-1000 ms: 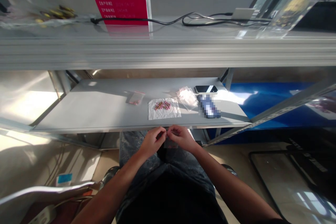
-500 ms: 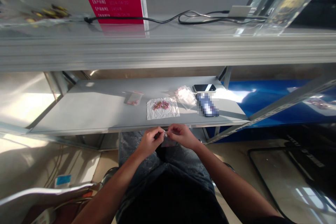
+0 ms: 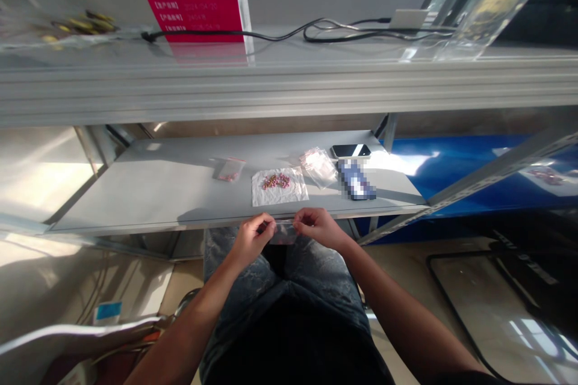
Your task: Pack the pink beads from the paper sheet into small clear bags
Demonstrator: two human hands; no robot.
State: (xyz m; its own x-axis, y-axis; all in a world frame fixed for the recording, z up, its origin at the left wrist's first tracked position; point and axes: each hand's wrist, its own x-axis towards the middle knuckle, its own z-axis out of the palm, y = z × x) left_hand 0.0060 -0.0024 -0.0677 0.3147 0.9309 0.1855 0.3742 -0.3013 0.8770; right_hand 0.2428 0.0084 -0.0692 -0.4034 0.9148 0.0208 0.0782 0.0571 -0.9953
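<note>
A small clear plastic bag [image 3: 284, 233] is stretched between my hands, just in front of the shelf's edge and above my lap. My left hand [image 3: 253, 239] pinches its left upper corner, and my right hand [image 3: 320, 228] pinches the right one. Something faintly pinkish shows low in the bag, too small to name. Beyond my hands, a pile of pink and gold beads [image 3: 276, 181] lies on a crumpled white sheet [image 3: 293, 193]. To the left rests another small bag [image 3: 230, 169] with pinkish pieces inside. Several flat clear bags [image 3: 318, 166] overlap to the right of the sheet.
A phone [image 3: 351, 151] and a blurred-out blue object [image 3: 356, 180] lie at the right of the grey lower shelf [image 3: 180, 177]. Overhead, the upper shelf's thick edge [image 3: 289, 90] crosses the view, carrying red boxes [image 3: 194, 12], a black cable [image 3: 271, 38] and a clear bottle [image 3: 501, 12].
My hands have moved apart, left hand leftward and right hand slightly rightward. The plastic bag, mostly covered by the fingers before, now shows spread between them.
</note>
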